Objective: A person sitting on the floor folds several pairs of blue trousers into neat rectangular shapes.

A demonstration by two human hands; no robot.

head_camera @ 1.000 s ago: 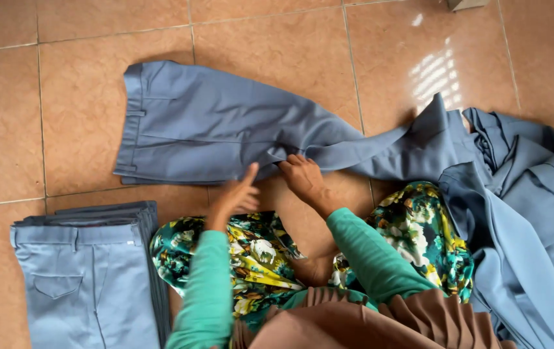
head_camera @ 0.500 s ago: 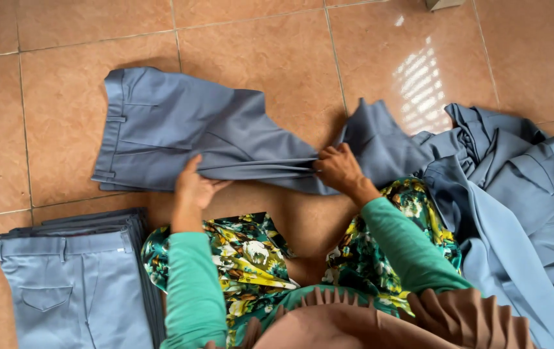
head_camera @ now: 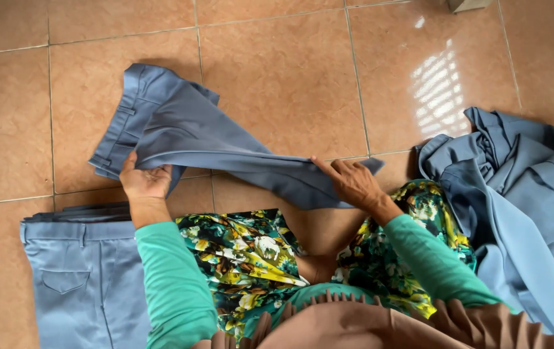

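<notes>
Two hands are holding a grey-blue pair of trousers [head_camera: 206,139] over a tiled floor [head_camera: 277,71].

Head view: open tile is lying beyond the trousers; a folded stack [head_camera: 76,278] is sitting at the near left and a loose heap of the same cloth [head_camera: 516,194] is crowding the right. The left hand [head_camera: 144,181] is gripping the waistband end from beneath, palm up. The right hand [head_camera: 351,181] is pinching the leg end, forefinger stretching along the fabric, above a floral-clad lap [head_camera: 251,252].

One trousers [head_camera: 199,139] in hands, one folded stack [head_camera: 76,278], one unfolded heap [head_camera: 522,194], two hands.
</notes>
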